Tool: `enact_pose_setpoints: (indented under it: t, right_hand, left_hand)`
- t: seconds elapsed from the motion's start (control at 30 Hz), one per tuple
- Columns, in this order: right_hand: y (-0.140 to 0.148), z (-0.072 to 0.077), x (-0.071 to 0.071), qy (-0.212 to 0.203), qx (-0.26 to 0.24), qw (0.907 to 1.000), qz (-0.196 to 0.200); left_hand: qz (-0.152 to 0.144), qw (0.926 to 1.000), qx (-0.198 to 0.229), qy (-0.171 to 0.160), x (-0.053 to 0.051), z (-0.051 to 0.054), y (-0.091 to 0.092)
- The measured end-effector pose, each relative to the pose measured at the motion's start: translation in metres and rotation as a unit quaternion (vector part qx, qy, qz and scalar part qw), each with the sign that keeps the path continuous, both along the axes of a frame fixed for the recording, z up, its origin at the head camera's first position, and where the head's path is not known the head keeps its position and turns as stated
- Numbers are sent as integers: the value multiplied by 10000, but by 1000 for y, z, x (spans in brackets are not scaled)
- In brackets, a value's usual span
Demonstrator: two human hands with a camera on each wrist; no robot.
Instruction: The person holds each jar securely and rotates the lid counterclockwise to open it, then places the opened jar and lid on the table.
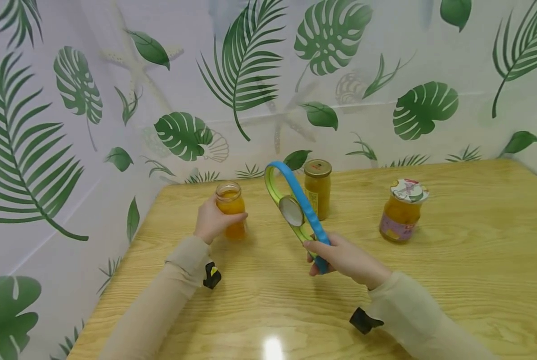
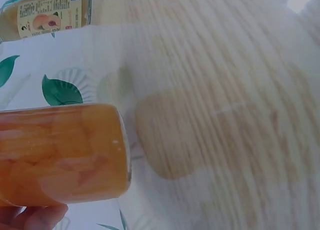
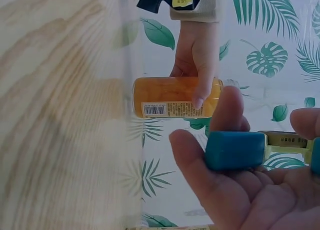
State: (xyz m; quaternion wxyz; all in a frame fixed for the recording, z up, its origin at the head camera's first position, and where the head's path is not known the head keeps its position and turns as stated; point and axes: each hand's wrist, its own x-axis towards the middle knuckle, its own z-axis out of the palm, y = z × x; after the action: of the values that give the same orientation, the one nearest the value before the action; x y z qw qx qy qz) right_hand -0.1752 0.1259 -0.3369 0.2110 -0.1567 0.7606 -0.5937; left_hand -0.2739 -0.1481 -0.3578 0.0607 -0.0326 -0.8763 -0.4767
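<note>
A lidless glass jar of orange fruit [image 1: 234, 207] stands upright at the left; its base is at or just above the table. My left hand [image 1: 212, 220] grips its side, thumb across the front, and a barcode label [image 3: 172, 109] shows in the right wrist view. To the right, my right hand [image 1: 340, 257] holds a blue and green jar opener [image 1: 301, 192] by its handles, raised above the table. A round gold-rimmed lid [image 1: 292, 211], pale inside, sits within the opener's loop. Fingers and thumb wrap the blue handle [image 3: 235, 151] in the right wrist view.
Behind the opener stands a lidded jar [image 1: 324, 192] with a gold cap; the left wrist view shows a jar with a peach label [image 2: 50, 15]. Farther right is a jar with a patterned white lid [image 1: 402, 215]. A leaf-print sheet [image 1: 259, 125] borders the wooden table [image 1: 268, 310].
</note>
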Motion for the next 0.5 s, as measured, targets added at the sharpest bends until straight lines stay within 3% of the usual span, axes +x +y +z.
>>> enact_pose_setpoints:
  t: [0.33,0.5]
  right_hand:
    - [1,-2,-2,-59,-40,9997,248]
    - [-1,-4,-1,-295,-297,9985,347]
  left_hand:
    - [123,9984,406,-380,-7,-5,-9]
    - [139,9981,381,-473,-8,-6,-11]
